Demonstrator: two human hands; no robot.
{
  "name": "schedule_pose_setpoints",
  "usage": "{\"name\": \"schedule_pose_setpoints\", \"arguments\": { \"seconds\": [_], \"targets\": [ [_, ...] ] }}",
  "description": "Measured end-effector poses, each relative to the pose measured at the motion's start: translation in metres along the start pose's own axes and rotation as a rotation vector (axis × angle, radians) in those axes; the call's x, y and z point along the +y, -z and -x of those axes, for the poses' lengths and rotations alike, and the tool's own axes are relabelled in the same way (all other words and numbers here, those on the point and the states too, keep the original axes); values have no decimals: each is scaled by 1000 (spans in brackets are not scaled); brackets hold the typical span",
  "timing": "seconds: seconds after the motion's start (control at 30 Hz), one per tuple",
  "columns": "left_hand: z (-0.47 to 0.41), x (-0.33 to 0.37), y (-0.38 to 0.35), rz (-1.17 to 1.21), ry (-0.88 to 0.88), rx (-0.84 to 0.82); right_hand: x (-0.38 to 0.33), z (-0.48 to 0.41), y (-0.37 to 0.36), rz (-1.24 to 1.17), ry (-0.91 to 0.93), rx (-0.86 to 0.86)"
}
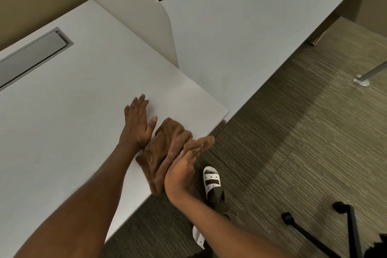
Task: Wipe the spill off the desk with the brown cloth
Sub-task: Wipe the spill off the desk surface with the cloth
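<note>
The brown cloth (165, 148) lies bunched at the front edge of the white desk (69, 98), near its right corner, with one end draped past the edge. My right hand (183, 168) grips that cloth from the edge side, fingers wrapped in its folds. My left hand (138, 121) rests flat on the desk just left of the cloth, fingers spread, holding nothing. No spill shows on the desk surface.
A white divider panel (146, 19) stands between this desk and a second white desk (251, 27) to the right. A grey cable hatch (31, 56) sits at the back left. Below are carpet, my foot in a white sandal (211, 180) and a black chair base (326, 230).
</note>
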State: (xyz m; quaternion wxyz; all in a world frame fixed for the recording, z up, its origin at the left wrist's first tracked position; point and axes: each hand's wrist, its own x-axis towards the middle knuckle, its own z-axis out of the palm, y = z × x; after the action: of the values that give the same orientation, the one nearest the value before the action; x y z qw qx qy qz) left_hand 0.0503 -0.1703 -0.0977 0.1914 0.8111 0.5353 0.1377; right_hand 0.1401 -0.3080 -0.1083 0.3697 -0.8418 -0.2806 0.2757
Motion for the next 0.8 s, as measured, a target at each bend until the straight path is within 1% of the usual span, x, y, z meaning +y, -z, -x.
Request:
{"name": "schedule_pose_setpoints", "arguments": {
  "seconds": [0.13, 0.23, 0.33, 0.47, 0.6, 0.73, 0.8],
  "targets": [
    [0, 1, 2, 4, 8, -9, 2, 0, 1, -6, 18, -81],
    [2, 2, 3, 23, 29, 6, 3, -21, 7, -36, 40, -89],
    [3, 2, 2, 42, 54, 16, 1, -61, 17, -66, 10, -46],
    [1, -3, -2, 32, 74, 20, -3, -115, 32, 6, 3, 12],
    [2, -7, -4, 33, 82, 35, -8, -144, 40, 76, 0, 56],
    [1, -7, -3, 24, 64, 37, -9, -166, 48, 105, 56, 88],
    [1, -6, -3, 22, 66, 38, -8, -177, 50, 173, 98, 94]
  ]
}}
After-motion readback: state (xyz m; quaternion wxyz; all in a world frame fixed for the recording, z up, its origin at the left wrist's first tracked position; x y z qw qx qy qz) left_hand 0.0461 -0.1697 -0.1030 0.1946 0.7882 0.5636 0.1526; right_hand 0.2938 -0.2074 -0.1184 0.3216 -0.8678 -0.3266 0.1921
